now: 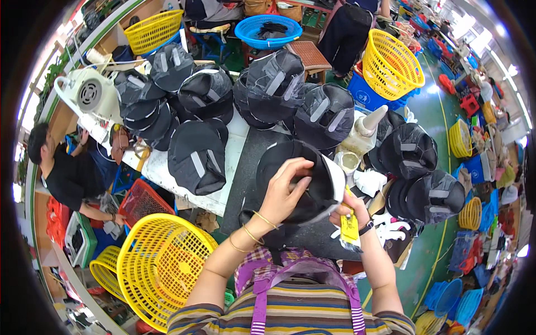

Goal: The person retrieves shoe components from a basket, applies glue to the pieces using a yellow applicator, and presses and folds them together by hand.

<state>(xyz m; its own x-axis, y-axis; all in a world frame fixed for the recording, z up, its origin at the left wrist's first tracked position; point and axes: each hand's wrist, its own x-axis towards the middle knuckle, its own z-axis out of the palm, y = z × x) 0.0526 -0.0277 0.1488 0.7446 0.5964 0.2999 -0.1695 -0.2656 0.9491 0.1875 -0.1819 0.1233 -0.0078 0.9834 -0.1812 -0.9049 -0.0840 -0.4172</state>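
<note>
A black cap (318,196) with a white inner edge is in front of me, its hollow turned up. My left hand (283,188) is over its opening, fingers bent, with a gap between thumb and fingertips. At the cap's right rim, my right hand (357,211) grips a yellow-handled brush (349,228), bristles pointing down; its fingertips also touch the white edge. Beneath the cap lies a dark work mat (245,173). Another black cap (196,156) sits to the left, and more caps (269,89) are stacked behind.
A whitish bottle (363,131) and a small glue-stained cup (348,162) stand right of the cap. Further right are stacked caps (427,198). A yellow basket (159,268) is at my lower left. A co-worker (70,173) is at the far left; a cream machine (89,95) stands back left.
</note>
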